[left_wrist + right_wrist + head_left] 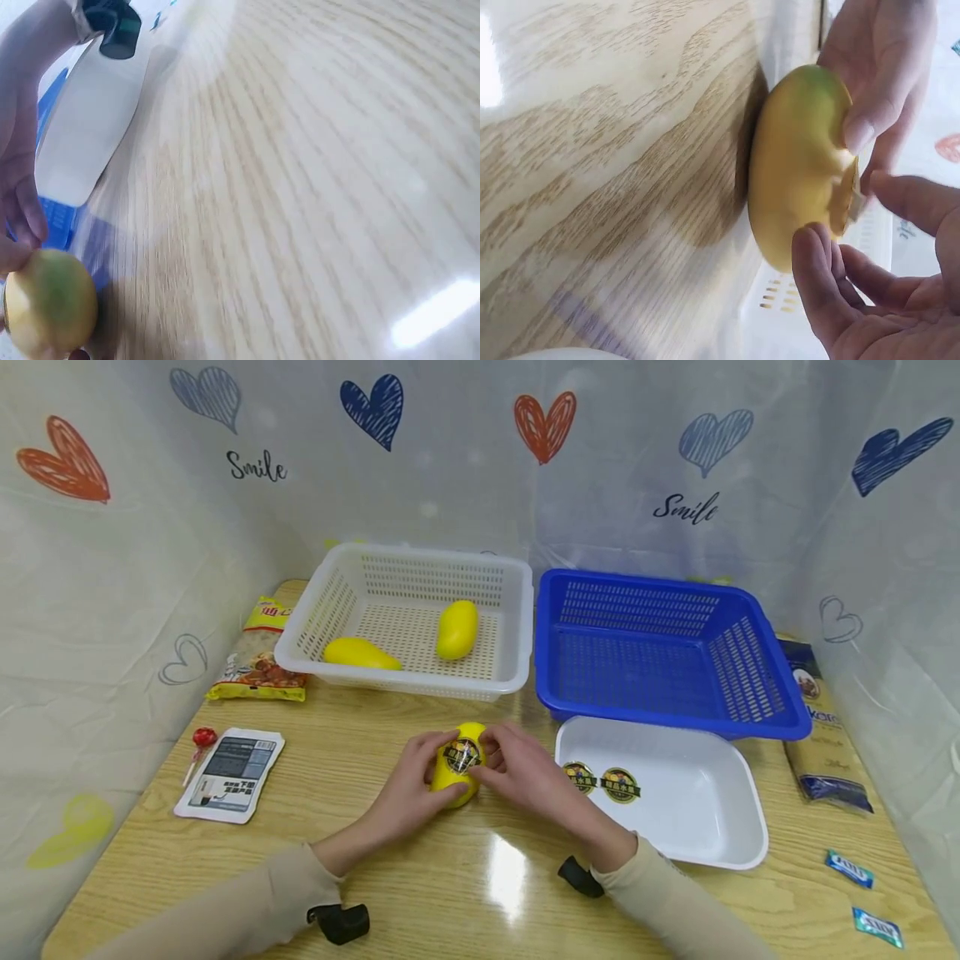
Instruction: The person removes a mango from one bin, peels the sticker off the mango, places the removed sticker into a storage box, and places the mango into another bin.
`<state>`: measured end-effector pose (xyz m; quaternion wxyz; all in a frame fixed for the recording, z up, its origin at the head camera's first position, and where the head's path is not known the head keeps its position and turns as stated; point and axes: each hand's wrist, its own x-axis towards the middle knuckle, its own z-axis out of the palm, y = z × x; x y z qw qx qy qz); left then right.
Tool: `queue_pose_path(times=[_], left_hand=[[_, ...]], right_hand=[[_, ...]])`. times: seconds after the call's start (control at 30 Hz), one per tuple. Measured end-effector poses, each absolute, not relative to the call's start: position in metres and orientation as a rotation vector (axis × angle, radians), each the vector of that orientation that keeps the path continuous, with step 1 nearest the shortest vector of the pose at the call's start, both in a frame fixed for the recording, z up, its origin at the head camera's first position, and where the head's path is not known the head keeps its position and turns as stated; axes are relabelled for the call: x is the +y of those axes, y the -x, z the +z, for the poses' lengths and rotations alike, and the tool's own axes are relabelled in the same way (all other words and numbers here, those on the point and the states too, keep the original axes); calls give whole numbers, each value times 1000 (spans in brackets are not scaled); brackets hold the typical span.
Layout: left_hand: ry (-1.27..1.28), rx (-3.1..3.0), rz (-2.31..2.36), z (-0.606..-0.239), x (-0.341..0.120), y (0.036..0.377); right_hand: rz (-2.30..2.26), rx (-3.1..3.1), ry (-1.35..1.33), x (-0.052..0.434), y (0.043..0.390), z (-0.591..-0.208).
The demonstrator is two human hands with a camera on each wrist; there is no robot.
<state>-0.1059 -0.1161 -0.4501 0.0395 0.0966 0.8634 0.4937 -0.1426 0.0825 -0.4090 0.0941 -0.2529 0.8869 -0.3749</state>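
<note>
A yellow mango (454,787) lies on the table in front of me, with green toward one end in the wrist views. My left hand (408,785) grips it from the left, thumb on the near side and fingers at the far side. A round black-and-gold sticker (461,756) sits on top of the mango; in the right wrist view an edge of this sticker (853,199) stands up from the skin. My right hand (525,772) is at the mango's right side, its fingertips touching the skin and its thumb close to the sticker's raised edge.
Behind stands a white basket (405,683) holding two mangoes, beside a blue basket (675,720). A white tray (690,810) with two similar stickers is at right. Snack bags (262,652), a lollipop (203,737) and a flat packet (231,775) lie left; a tan bag (828,747) and small wrappers (850,868) right.
</note>
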Motion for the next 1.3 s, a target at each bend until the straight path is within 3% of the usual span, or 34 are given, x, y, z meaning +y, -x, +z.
queue_pose_path(times=[0.33, 0.7, 1.3], left_hand=[[-331, 2717, 1418, -446, -103, 106], [-289, 2708, 1423, -444, -98, 107], [-331, 2758, 1364, -448, -94, 109]], right_hand=[[-1188, 2589, 621, 79, 147, -408], [-1224, 2570, 786, 81, 149, -407], [-1086, 2610, 802, 82, 151, -403]])
